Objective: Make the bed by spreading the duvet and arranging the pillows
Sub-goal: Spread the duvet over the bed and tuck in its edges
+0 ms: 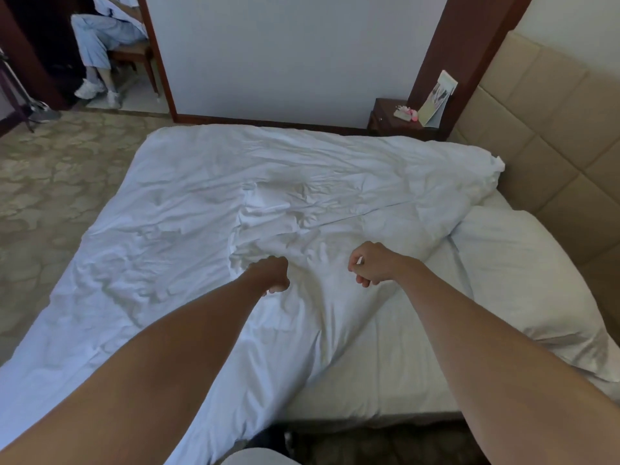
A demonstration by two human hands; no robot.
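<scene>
Across the bed [385, 391] by the padded headboard [550, 135], the crumpled duvet [208, 203] ran lengthwise from headboard to foot, directly under both hands, left hand [272, 274] and right hand [369, 265] clenched, seemingly bunching its fabric, the right nearer the pillow [523, 283].

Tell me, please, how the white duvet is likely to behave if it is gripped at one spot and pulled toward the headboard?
The duvet looks floppy: it is creased all over and bunched near the left hand and right hand, so it would probably sag and trail rather than move flat. It seems puffy, so likely light for its bulk. One edge drapes off the bed, so it may slide.
</scene>
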